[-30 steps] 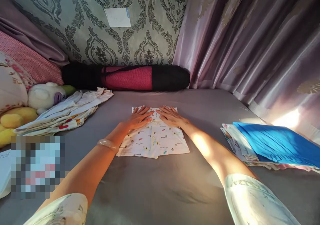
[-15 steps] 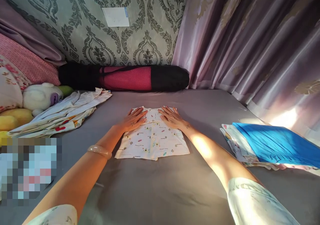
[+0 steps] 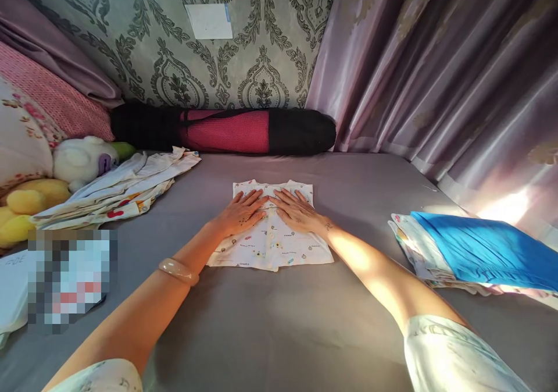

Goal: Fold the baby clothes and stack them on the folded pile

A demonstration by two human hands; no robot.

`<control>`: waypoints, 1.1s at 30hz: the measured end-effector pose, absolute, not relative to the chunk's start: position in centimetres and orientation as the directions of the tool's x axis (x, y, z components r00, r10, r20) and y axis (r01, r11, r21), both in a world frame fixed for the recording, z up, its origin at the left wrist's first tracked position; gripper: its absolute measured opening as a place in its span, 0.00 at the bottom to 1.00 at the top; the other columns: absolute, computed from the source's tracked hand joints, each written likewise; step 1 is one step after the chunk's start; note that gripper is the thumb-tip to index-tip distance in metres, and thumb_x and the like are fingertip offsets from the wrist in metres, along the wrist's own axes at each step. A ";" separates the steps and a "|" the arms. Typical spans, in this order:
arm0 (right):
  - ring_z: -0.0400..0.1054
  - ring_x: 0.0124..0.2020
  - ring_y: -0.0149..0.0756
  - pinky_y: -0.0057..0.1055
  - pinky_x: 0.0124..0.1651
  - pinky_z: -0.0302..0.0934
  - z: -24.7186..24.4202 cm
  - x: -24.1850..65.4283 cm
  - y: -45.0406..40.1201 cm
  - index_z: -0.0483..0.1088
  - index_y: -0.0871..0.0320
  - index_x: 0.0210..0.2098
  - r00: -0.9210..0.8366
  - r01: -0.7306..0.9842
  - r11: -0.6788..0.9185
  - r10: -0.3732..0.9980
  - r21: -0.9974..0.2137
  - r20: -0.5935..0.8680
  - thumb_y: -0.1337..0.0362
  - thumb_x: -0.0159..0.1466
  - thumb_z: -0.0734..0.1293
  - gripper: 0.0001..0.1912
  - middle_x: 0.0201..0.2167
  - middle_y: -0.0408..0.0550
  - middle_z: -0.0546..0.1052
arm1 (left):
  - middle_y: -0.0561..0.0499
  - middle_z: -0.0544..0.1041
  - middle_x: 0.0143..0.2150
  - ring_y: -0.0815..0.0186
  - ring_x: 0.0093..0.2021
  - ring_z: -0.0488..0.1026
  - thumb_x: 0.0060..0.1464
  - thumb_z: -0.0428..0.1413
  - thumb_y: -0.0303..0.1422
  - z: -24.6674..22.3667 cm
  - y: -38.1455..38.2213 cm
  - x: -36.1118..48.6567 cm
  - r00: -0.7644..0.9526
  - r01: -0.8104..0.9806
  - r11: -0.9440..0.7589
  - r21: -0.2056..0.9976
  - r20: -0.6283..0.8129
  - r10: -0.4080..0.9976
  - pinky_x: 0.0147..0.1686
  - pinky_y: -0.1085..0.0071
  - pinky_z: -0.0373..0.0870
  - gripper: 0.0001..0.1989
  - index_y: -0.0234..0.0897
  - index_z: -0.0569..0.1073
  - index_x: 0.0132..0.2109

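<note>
Spread fingers (image 3: 251, 200) hide part of the printed garment (image 3: 274, 246).

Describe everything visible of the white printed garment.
The garment looks like thin cloth, scattered with small coloured motifs and tiny lettering. It lies flat on the grey sheet, its far edge dipping in the middle, its near hem wider. A line runs down its centre, seam or opening unclear. The left hand and right hand rest palm-down on its far half.

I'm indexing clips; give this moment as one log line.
left hand: flat on garment | right hand: flat on garment | garment: spread on sheet | blue cloth: atop pile at right
</note>
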State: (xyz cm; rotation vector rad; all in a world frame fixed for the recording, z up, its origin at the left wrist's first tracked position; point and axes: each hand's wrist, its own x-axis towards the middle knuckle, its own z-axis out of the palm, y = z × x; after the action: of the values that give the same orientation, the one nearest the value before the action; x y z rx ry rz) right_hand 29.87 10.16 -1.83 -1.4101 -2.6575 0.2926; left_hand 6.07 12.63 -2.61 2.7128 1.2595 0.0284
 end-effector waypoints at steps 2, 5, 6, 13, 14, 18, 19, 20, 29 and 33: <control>0.35 0.72 0.41 0.49 0.71 0.29 -2.1 29.9 10.3 0.48 0.50 0.71 -0.562 0.802 0.552 0.827 -0.227 0.024 0.55 0.72 0.46 0.29 0.72 0.43 0.46 | 0.48 0.43 0.74 0.59 0.73 0.41 0.67 0.32 0.49 -2.6 12.6 6.1 0.645 0.760 -0.632 0.149 -0.061 0.762 0.69 0.54 0.35 0.32 0.44 0.47 0.72; 0.35 0.72 0.41 0.49 0.71 0.29 -2.0 30.0 10.5 0.47 0.49 0.71 -0.555 0.807 0.543 0.832 -0.232 0.017 0.54 0.72 0.46 0.29 0.72 0.42 0.45 | 0.48 0.43 0.74 0.58 0.73 0.41 0.67 0.33 0.49 -2.5 12.9 6.3 0.648 0.758 -0.635 0.148 -0.069 0.758 0.69 0.53 0.35 0.31 0.44 0.47 0.72; 0.35 0.72 0.40 0.49 0.71 0.29 -1.8 29.9 10.4 0.47 0.49 0.71 -0.549 0.812 0.537 0.836 -0.230 0.014 0.54 0.72 0.47 0.29 0.72 0.42 0.45 | 0.48 0.43 0.74 0.58 0.73 0.41 0.67 0.33 0.48 -2.4 12.9 6.3 0.646 0.760 -0.635 0.137 -0.063 0.760 0.69 0.53 0.35 0.31 0.44 0.47 0.72; 0.34 0.72 0.42 0.50 0.71 0.29 -0.5 29.8 5.9 0.46 0.54 0.71 -0.521 0.820 0.517 0.852 -0.246 0.054 0.57 0.72 0.50 0.30 0.73 0.47 0.43 | 0.43 0.51 0.73 0.57 0.72 0.45 0.67 0.34 0.47 -1.6 8.7 4.6 0.635 0.768 -0.638 0.059 0.068 0.770 0.69 0.54 0.37 0.31 0.36 0.52 0.70; 0.34 0.72 0.43 0.50 0.71 0.31 -0.5 30.0 4.9 0.47 0.53 0.71 -0.528 0.814 0.517 0.849 -0.263 0.034 0.56 0.72 0.50 0.30 0.73 0.46 0.43 | 0.44 0.52 0.72 0.58 0.72 0.46 0.67 0.33 0.47 -1.5 7.7 3.9 0.649 0.755 -0.651 0.072 0.056 0.759 0.69 0.56 0.38 0.31 0.37 0.53 0.70; 0.35 0.72 0.42 0.50 0.71 0.31 -1.1 30.8 1.9 0.48 0.49 0.71 -0.556 0.802 0.521 0.830 -0.293 -0.043 0.52 0.72 0.48 0.29 0.72 0.43 0.44 | 0.48 0.50 0.73 0.59 0.72 0.46 0.66 0.33 0.49 -2.3 4.6 1.3 0.622 0.777 -0.618 0.122 0.003 0.783 0.69 0.58 0.40 0.32 0.40 0.52 0.71; 0.36 0.72 0.42 0.49 0.71 0.30 -1.3 30.9 1.6 0.48 0.49 0.70 -0.555 0.804 0.519 0.830 -0.289 -0.053 0.51 0.72 0.48 0.29 0.72 0.43 0.45 | 0.49 0.48 0.73 0.59 0.72 0.45 0.66 0.32 0.50 -2.6 4.3 0.9 0.607 0.789 -0.601 0.131 -0.008 0.795 0.69 0.58 0.41 0.33 0.40 0.52 0.71; 0.36 0.72 0.42 0.49 0.71 0.30 -1.4 30.9 1.4 0.48 0.49 0.70 -0.551 0.809 0.516 0.832 -0.282 -0.057 0.51 0.72 0.47 0.29 0.72 0.43 0.45 | 0.49 0.47 0.73 0.59 0.72 0.44 0.66 0.32 0.50 -2.9 4.1 0.6 0.594 0.798 -0.587 0.136 -0.017 0.804 0.69 0.58 0.41 0.33 0.40 0.51 0.71; 0.40 0.72 0.41 0.45 0.72 0.32 -1.4 30.7 1.3 0.52 0.47 0.69 -0.525 0.821 0.500 0.851 -0.277 -0.021 0.52 0.72 0.52 0.28 0.71 0.41 0.49 | 0.48 0.48 0.73 0.58 0.72 0.44 0.66 0.31 0.50 -3.2 4.4 0.8 0.585 0.807 -0.579 0.116 -0.023 0.810 0.69 0.56 0.42 0.34 0.38 0.52 0.71; 0.42 0.71 0.41 0.44 0.72 0.35 -1.2 31.5 0.0 0.55 0.50 0.68 -0.545 0.802 0.527 0.838 -0.283 0.016 0.54 0.72 0.52 0.27 0.71 0.43 0.52 | 0.43 0.57 0.70 0.56 0.70 0.51 0.66 0.32 0.48 -2.8 3.0 0.4 0.609 0.782 -0.616 0.091 0.095 0.788 0.67 0.53 0.46 0.31 0.39 0.60 0.67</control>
State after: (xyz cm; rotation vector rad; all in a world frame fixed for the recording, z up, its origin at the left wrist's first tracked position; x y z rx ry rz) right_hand 31.49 -0.01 -1.22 -1.4128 -2.6115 0.3654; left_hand 0.42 2.97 -2.82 2.7814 1.3577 0.1950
